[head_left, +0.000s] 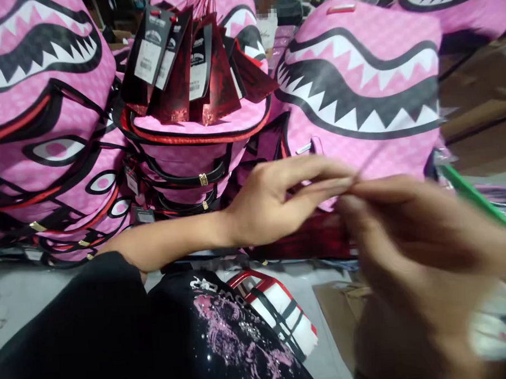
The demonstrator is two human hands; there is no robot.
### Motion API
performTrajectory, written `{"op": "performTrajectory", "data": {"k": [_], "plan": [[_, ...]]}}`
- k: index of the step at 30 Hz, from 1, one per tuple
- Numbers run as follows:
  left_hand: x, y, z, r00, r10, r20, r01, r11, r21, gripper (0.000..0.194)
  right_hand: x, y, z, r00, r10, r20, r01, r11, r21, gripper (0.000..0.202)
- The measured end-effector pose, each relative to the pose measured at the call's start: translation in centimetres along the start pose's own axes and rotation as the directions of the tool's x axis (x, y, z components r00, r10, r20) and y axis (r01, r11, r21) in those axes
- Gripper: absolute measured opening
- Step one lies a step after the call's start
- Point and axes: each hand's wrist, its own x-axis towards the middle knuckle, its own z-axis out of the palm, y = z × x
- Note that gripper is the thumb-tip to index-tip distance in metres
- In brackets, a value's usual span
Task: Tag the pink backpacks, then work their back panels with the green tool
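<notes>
My left hand (pixel 274 202) reaches in from the left, its thumb and forefinger pinched together. Its fingertips meet those of my right hand (pixel 419 249), which is closed in a pinch and smeared by motion. From between the fingertips a thin string (pixel 368 161) slants up to the right; its ends are hard to make out. Behind the hands stands a pink backpack (pixel 358 106) with a printed shark mouth. Under my left hand lies a dark red, glossy surface (pixel 305 237), partly covered. Red and black hang tags (pixel 197 63) with red strings rest on a stack of pink bags (pixel 200 136).
More pink backpacks (pixel 44 109) with eye and teeth prints are piled at the left. A red and white item with black straps (pixel 279 311) lies on the floor by my lap. Cardboard (pixel 338 314) is beside it, and a green edge (pixel 475 196) shows at the right.
</notes>
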Motion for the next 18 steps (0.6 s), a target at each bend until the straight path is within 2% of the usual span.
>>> {"op": "performTrajectory", "data": {"k": [2, 5, 7, 8, 10, 12, 14, 16, 18], "plan": [[-2.2, -2.5, 1.4, 0.999, 0.032, 0.019, -0.029, 0.993, -0.117, 0.026, -2.2, 1.6, 2.6, 1.0, 0.022, 0.016, -0.023, 0.997, 0.073, 0.005], [-5.3, -6.2, 3.1, 1.0, 0.016, 0.027, -0.009, 0.969, -0.245, 0.018, -6.2, 5.6, 7.6, 0.972, 0.219, 0.082, -0.232, 0.944, 0.234, 0.013], [-7.6, -8.9, 3.8, 0.99, -0.137, 0.029, 0.14, 0.957, -0.255, 0.016, -9.2, 8.4, 10.6, 0.929, 0.34, 0.144, -0.367, 0.89, 0.27, 0.021], [-8.7, -10.3, 4.0, 0.967, -0.253, 0.035, 0.254, 0.939, -0.231, 0.015, -10.7, 9.8, 11.8, 0.909, 0.383, 0.167, -0.414, 0.878, 0.242, 0.024], [-10.8, -12.8, 4.2, 0.883, -0.465, 0.058, 0.468, 0.869, -0.159, 0.015, -13.1, 12.4, 13.5, 0.88, 0.447, 0.16, -0.465, 0.88, 0.101, 0.031], [-12.3, -14.8, 4.3, 0.81, -0.578, 0.1, 0.585, 0.806, -0.085, 0.017, -14.4, 14.9, 14.6, 0.862, 0.491, 0.127, -0.489, 0.871, -0.044, 0.033], [-13.0, -16.1, 4.5, 0.767, -0.621, 0.162, 0.632, 0.775, -0.02, 0.017, -14.6, 17.2, 15.4, 0.815, 0.556, 0.161, -0.511, 0.821, -0.254, 0.04], [-13.1, -17.1, 4.7, 0.719, -0.659, 0.22, 0.664, 0.745, 0.065, 0.016, -13.8, 19.1, 16.2, 0.738, 0.639, 0.217, -0.49, 0.729, -0.478, 0.047], [-12.6, -18.1, 5.0, 0.672, -0.7, 0.242, 0.683, 0.712, 0.165, 0.018, -12.9, 20.6, 17.1, 0.679, 0.698, 0.228, -0.454, 0.643, -0.617, 0.048]]}}
